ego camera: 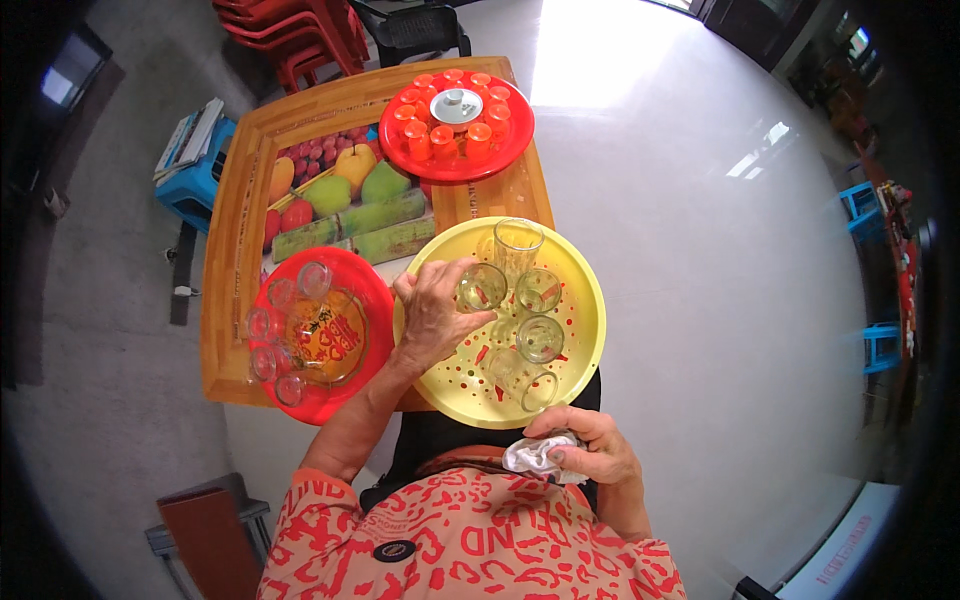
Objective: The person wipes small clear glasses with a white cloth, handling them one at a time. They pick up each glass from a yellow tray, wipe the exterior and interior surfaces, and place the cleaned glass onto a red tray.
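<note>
A yellow round tray (592,315) holds several clear drinking glasses; one at its lower right lies tilted. My left hand (436,311) reaches over the tray's left side, with thumb and fingers around the rim of a clear glass (482,287). Below the tray's lower right edge, my right hand (600,446) grips a crumpled white cloth (536,456) in front of the patterned shirt. To the left, a red round tray (379,300) with writing in its middle carries several clear glasses (281,293) along its left side.
A wooden table (225,255) with a fruit picture (352,195) bears the trays. At its far end, another red tray (394,150) holds small red cups around a white lidded bowl (456,106). Red stacked chairs (300,30), a black chair (412,30) and a blue stool (187,191) stand nearby.
</note>
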Available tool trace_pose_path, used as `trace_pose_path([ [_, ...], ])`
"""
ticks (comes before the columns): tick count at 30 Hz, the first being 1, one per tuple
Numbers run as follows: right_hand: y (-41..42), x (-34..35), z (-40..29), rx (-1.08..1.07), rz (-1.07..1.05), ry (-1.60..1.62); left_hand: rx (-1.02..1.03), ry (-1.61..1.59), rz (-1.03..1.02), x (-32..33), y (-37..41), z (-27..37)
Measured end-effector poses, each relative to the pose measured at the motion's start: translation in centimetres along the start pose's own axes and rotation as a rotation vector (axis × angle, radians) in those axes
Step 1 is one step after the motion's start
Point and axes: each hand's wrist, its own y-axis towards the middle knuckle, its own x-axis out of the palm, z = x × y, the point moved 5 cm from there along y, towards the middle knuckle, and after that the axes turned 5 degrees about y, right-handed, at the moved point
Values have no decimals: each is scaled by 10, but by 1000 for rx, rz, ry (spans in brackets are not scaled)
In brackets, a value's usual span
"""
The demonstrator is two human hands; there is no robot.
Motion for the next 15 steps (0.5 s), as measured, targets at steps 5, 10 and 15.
trace_pose_path([
  [5,-1,-7,12,46,27,122,178,-250,170,-24,-3,7],
  [10,-4,-8,12,0,44,65,269,-426,237,-55,9,29],
  [15,-17,-6,15,-1,87,130,461,-210,221,-67,28,61],
])
